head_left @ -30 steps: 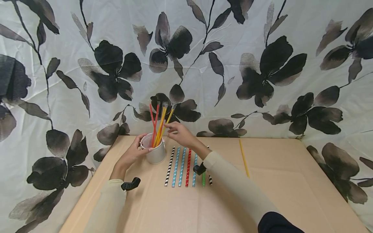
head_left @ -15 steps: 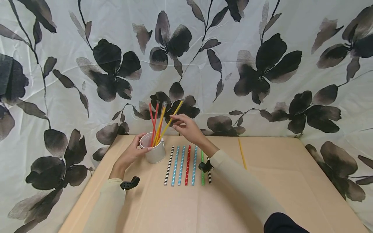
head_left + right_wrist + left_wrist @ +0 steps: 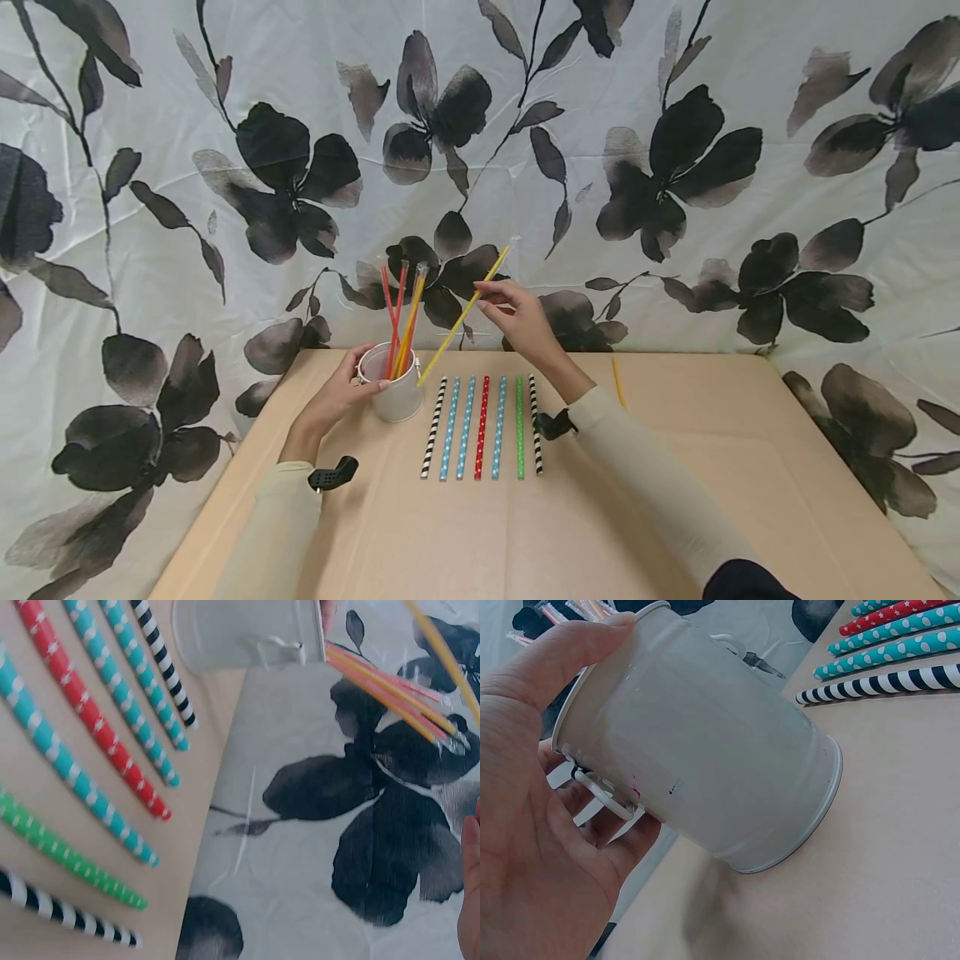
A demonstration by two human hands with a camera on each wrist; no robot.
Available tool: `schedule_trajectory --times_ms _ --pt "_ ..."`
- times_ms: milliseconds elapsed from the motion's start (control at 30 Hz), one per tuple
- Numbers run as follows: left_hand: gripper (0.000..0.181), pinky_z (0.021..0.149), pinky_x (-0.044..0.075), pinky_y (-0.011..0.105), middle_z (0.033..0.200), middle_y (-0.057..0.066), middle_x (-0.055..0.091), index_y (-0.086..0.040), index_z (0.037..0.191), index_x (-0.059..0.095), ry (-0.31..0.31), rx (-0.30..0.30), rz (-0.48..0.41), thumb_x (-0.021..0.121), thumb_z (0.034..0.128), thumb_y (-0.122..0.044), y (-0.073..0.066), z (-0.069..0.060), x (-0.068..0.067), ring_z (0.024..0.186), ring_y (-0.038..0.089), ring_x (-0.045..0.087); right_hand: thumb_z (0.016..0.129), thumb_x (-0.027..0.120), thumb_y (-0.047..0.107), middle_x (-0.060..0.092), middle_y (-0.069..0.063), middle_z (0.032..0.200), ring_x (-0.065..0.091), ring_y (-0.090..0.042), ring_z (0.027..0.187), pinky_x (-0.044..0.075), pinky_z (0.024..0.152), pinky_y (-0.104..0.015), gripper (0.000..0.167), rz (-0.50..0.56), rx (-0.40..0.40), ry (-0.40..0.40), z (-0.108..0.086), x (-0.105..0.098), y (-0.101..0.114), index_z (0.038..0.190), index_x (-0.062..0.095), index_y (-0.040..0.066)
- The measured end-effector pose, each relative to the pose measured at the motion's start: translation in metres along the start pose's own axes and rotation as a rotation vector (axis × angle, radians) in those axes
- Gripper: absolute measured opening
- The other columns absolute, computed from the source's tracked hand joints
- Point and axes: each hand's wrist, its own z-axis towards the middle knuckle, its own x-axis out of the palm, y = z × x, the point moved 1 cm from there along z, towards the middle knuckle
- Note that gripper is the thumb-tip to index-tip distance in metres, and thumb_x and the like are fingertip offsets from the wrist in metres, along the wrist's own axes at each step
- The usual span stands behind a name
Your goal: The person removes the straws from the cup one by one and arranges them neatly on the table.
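My left hand (image 3: 337,396) grips the rim of a small white metal bucket (image 3: 397,406), thumb on the near side. In the left wrist view the bucket (image 3: 705,735) shows its wire handle at the side. Several red and yellow straws (image 3: 408,329) stand in it, some with clear wrapping at their tops. To the right of the bucket, my right hand (image 3: 521,323) pinches a yellow straw (image 3: 463,315) above the table. It slants up to the right, its lower end close beside the bucket's rim. In the right wrist view this straw (image 3: 441,646) crosses the top right corner.
Right of the bucket lies a row of patterned paper straws: black-striped (image 3: 433,429), blue dotted (image 3: 450,429), red (image 3: 482,429) and green (image 3: 520,429) among them. Another yellow straw (image 3: 619,383) lies farther right on the table (image 3: 750,483). A floral cloth (image 3: 555,208) hangs behind.
My right hand has moved right, drawing the yellow straw up and out of the bucket. My left hand has kept its hold on the rim.
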Motion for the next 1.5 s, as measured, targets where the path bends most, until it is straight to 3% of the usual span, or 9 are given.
schedule_trajectory --times_ms 233,467,733,800,1000,1200,1500 --pt "0.087 0.117 0.017 0.067 0.159 0.015 0.030 -0.018 0.160 0.022 -0.015 -0.013 0.007 0.076 0.0919 -0.026 0.002 0.003 0.001 0.148 0.039 0.024 0.097 0.071 0.019 0.067 -0.007 0.121 0.066 -0.020 0.109 0.054 0.094 -0.030 0.032 -0.017 0.024 -0.032 -0.008 -0.029 -0.012 0.127 0.068 0.007" --pt "0.088 0.116 0.016 0.069 0.161 0.017 0.027 -0.016 0.160 0.020 -0.018 -0.028 0.015 0.075 0.0923 -0.024 0.004 0.006 0.001 0.149 0.042 0.020 0.095 0.072 0.010 0.068 -0.016 0.117 0.068 -0.032 0.104 0.053 0.082 -0.019 0.031 -0.015 0.066 -0.033 -0.013 -0.055 -0.024 0.124 0.068 0.000" --pt "0.090 0.115 0.017 0.071 0.160 0.015 0.029 -0.017 0.160 0.021 -0.029 -0.026 0.038 0.077 0.0909 -0.030 -0.001 0.009 0.003 0.149 0.041 0.020 0.094 0.066 -0.006 0.064 -0.032 0.111 0.067 -0.036 0.093 0.055 0.076 -0.022 0.027 0.006 0.099 0.027 -0.023 -0.080 -0.005 0.121 0.064 -0.009" --pt "0.090 0.115 0.018 0.071 0.160 0.016 0.028 -0.016 0.160 0.020 -0.030 -0.023 0.039 0.077 0.0908 -0.030 -0.002 0.009 0.004 0.149 0.042 0.021 0.093 0.066 -0.007 0.064 -0.034 0.111 0.067 -0.039 0.093 0.055 0.076 -0.023 0.028 -0.006 0.112 0.043 -0.025 -0.086 -0.010 0.121 0.064 -0.010" --pt "0.088 0.114 0.017 0.072 0.161 0.015 0.027 -0.016 0.160 0.020 -0.031 -0.027 0.028 0.075 0.0917 -0.029 0.000 0.011 0.007 0.150 0.042 0.018 0.094 0.067 -0.004 0.063 -0.029 0.118 0.067 -0.041 0.099 0.058 0.080 -0.027 0.031 -0.008 0.177 0.070 -0.028 -0.104 -0.048 0.125 0.064 -0.004" --pt "0.088 0.114 0.015 0.073 0.162 0.013 0.027 -0.019 0.160 0.021 -0.042 -0.029 0.023 0.076 0.0916 -0.029 0.003 0.013 0.010 0.151 0.041 0.017 0.095 0.068 0.001 0.065 -0.021 0.116 0.069 -0.023 0.093 0.058 0.078 -0.025 0.030 -0.022 0.205 0.084 -0.035 -0.125 -0.062 0.125 0.065 0.000" --pt "0.088 0.115 0.016 0.071 0.159 0.014 0.029 -0.019 0.159 0.022 -0.065 -0.026 0.014 0.076 0.0912 -0.028 0.003 0.018 0.015 0.148 0.039 0.021 0.097 0.066 0.001 0.064 -0.019 0.119 0.070 -0.025 0.096 0.060 0.077 -0.031 0.036 -0.018 0.291 0.128 -0.047 -0.158 -0.084 0.131 0.059 -0.004"
